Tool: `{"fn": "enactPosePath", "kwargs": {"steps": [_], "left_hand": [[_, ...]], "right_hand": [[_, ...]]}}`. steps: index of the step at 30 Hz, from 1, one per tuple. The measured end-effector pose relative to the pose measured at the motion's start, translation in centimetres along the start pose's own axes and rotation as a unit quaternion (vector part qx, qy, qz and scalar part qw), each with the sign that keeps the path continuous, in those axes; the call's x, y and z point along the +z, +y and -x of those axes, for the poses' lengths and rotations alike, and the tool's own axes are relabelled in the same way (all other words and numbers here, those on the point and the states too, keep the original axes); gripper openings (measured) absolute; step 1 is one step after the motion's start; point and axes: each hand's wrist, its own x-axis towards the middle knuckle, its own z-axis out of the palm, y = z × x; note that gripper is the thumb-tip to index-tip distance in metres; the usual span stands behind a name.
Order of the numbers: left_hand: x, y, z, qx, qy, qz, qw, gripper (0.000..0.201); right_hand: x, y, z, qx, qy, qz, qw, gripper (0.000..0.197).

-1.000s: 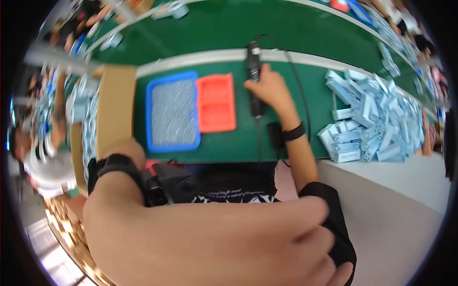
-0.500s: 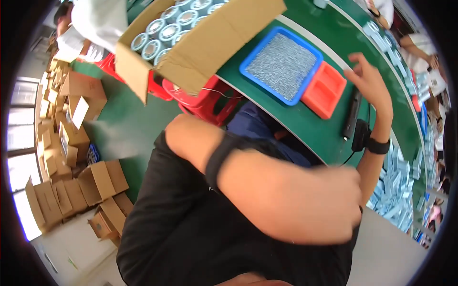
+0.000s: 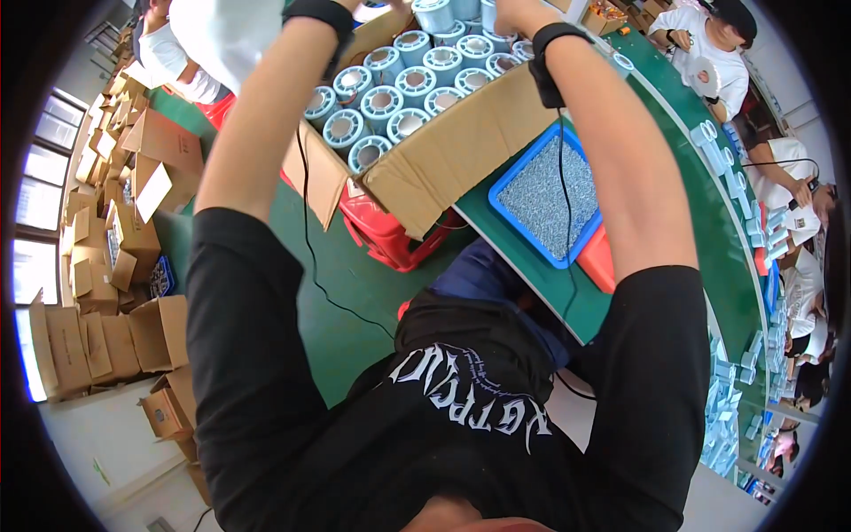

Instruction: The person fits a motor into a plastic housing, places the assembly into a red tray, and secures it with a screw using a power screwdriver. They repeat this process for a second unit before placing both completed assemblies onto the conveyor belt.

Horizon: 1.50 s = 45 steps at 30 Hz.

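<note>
Both my arms reach forward over an open cardboard box (image 3: 470,146) filled with rows of light-blue cylinders (image 3: 415,82) with round, ring-shaped ends. My left hand (image 3: 355,4) is at the top edge of the view, above the box's far left side. Most of it is cut off, so its grip does not show. My right hand (image 3: 523,16) is beside the cylinders at the box's far right. Its fingers run out of the picture, and whether they hold a cylinder is hidden. Black bands with thin cords circle both wrists.
On the green table (image 3: 541,282), right of the box, lies a blue tray (image 3: 521,232) of small metal pieces. A red tray (image 3: 596,259) is partly behind my right arm. A red stool (image 3: 390,235) stands below. Cartons (image 3: 133,257) are stacked left; co-workers sit across the table.
My left arm has swung from across my body out to the box's left. My right hand has moved from the table at the right to the box. More cylinders show.
</note>
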Motion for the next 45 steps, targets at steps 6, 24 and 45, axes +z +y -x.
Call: {"fn": "enactPosePath", "kwargs": {"steps": [6,24,45], "left_hand": [[0.5,5.2,2.5,-0.072,0.058,0.000,0.996,0.042],[-4.4,22.2,16.4,0.015,0.362,0.356,0.861,0.058],[15.3,37.7,8.0,0.254,-0.081,0.622,0.736,0.047]], "right_hand": [[-3.4,-6.6,-1.2,0.087,-0.051,0.159,0.982,0.060],[-9.5,-11.2,33.1,0.394,-0.360,0.081,0.842,0.056],[-4.8,-11.3,38.2,0.374,-0.034,-0.110,0.920,0.048]]}}
